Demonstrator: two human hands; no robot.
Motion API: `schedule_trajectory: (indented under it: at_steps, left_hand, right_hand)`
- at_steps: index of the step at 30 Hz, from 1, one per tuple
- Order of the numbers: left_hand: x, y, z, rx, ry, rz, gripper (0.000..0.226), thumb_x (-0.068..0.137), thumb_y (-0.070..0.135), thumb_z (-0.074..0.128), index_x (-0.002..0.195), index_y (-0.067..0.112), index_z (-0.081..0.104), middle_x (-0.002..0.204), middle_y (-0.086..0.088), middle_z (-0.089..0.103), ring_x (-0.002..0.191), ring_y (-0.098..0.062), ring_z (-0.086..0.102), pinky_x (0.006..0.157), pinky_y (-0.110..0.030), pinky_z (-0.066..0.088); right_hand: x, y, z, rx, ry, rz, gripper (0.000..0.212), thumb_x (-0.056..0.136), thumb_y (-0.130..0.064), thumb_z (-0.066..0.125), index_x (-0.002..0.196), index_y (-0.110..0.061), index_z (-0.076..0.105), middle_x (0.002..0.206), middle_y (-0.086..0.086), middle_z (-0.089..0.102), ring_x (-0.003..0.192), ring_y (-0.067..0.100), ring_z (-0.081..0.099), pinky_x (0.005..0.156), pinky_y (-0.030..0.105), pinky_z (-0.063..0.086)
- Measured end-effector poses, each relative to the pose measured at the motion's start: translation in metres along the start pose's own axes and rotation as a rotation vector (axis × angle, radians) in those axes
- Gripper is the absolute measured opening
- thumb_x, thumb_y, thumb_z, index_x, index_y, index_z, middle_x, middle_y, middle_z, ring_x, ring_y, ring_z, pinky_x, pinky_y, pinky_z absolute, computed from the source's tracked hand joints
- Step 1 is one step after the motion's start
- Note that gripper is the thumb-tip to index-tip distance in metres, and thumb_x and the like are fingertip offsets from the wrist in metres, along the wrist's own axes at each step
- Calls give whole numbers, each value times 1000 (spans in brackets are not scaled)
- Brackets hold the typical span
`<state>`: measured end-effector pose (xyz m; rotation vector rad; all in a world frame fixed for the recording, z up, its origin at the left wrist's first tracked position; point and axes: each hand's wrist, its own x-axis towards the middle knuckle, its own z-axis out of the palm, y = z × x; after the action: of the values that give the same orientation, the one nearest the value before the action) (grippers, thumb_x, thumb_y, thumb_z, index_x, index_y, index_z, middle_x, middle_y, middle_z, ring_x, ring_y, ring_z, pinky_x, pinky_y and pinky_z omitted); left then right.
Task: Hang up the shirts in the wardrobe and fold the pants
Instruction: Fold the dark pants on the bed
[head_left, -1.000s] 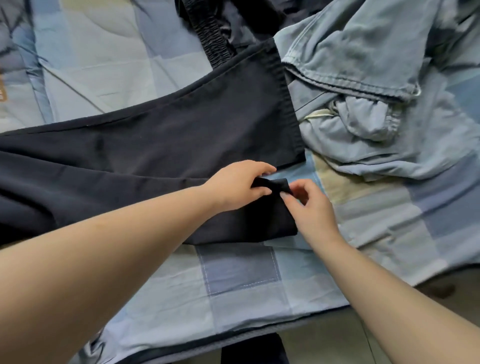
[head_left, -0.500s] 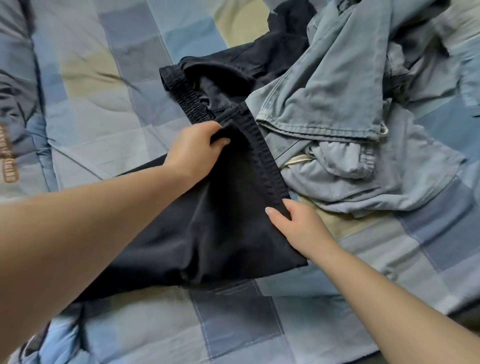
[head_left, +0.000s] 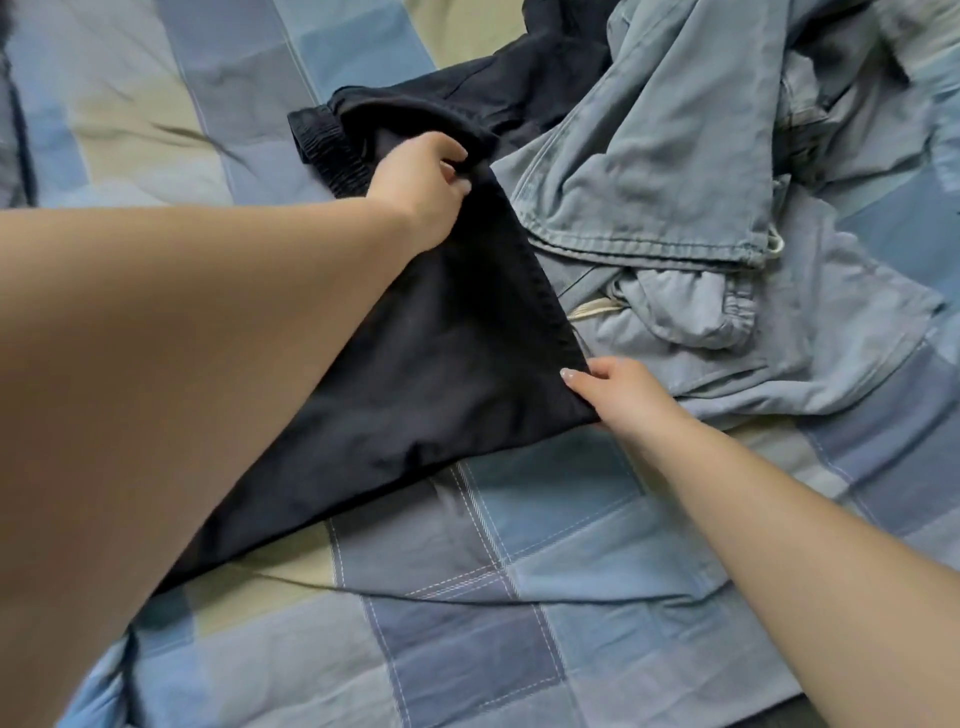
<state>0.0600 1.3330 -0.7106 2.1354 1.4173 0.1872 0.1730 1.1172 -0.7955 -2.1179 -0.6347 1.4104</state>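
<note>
Folding step, not hanging. I've got the dark pants (head_left: 441, 332) spread on the bed (head_left: 519, 571), the patchwork cover under them, leg end doubled toward the elastic waistband (head_left: 327, 150).

Left hand (head_left: 421, 182): grip clenched on the dark pants, pinching a hem corner just beside the waistband. Right hand (head_left: 618, 397): grip closed on the other hem corner at the near edge, thumb on top, fingers tucked under the fabric. The hem runs taut between the two hands.

Light blue jeans (head_left: 675, 171) lie in a crumpled heap to the right, touching and partly overlapping the dark pair along that hem. No shirts or wardrobe in view.

Next move, my read: lay the hem flush on the waistband, let go, smooth flat, fold again. Watch out for the blue heap — likely to snag the edge, so pull clear first.
</note>
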Motion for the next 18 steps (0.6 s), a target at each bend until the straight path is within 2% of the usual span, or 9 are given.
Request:
schedule_trajectory:
  at_steps: [2, 4, 6, 8, 9, 13, 15, 18]
  left_hand:
    - [-5, -15, 11, 36, -79, -29, 53, 93, 23, 59, 142, 18, 39, 140, -8, 49, 128, -25, 46, 103, -28, 35]
    - [-14, -36, 19, 122, -132, -58, 61, 92, 23, 61, 146, 18, 33, 145, -9, 43, 132, -27, 42, 105, -30, 33]
    - [-19, -54, 25, 156, -176, -100, 64, 91, 22, 61, 147, 17, 30, 145, -11, 43, 131, -30, 42, 105, -33, 34]
    - [-15, -65, 28, 152, -179, -140, 63, 92, 23, 60, 147, 15, 29, 144, -14, 43, 131, -33, 42, 106, -35, 35]
    - [-12, -69, 28, 158, -168, -147, 61, 93, 24, 59, 145, 14, 30, 143, -15, 44, 130, -34, 43, 105, -36, 35]
    - [1, -69, 30, 214, -120, -131, 42, 93, 27, 57, 130, 10, 43, 130, -17, 54, 119, -35, 50, 93, -36, 39]
    - [0, -63, 30, 204, -76, -115, 31, 94, 24, 55, 121, 11, 47, 124, -15, 57, 113, -34, 52, 86, -34, 38]
    - [-14, -49, 31, 182, -66, -16, 21, 93, 20, 55, 113, 13, 51, 117, -10, 62, 107, -31, 55, 85, -33, 39]
  right_hand:
    - [6, 12, 5, -164, 85, -28, 30, 88, -32, 61, 114, -16, 63, 109, 1, 65, 102, 19, 61, 90, 32, 47]
    - [7, 20, 12, -176, 110, -78, 33, 85, -31, 65, 115, -18, 60, 115, 0, 62, 107, 17, 58, 95, 32, 45]
    - [9, 24, 18, -69, 133, -110, 28, 84, -30, 67, 109, -18, 58, 106, -3, 62, 100, 14, 58, 87, 27, 45]
    - [10, 24, 18, 50, 154, -134, 15, 85, -27, 67, 92, -22, 55, 88, -9, 58, 84, 10, 55, 72, 20, 40]
    - [10, 23, 17, 89, 142, -153, 15, 85, -26, 67, 87, -24, 53, 84, -9, 56, 79, 9, 54, 70, 20, 39]
    - [1, 16, 21, 182, -53, -261, 14, 88, -17, 62, 94, -27, 54, 94, -8, 67, 90, 9, 63, 84, 26, 50]
    - [-11, 16, 20, 216, -36, -304, 16, 90, -12, 58, 92, -27, 55, 91, -11, 68, 87, 7, 64, 79, 23, 50]
    - [-39, 28, 7, 309, 30, -313, 19, 90, -6, 56, 94, -25, 59, 94, -6, 71, 91, 13, 65, 83, 29, 50]
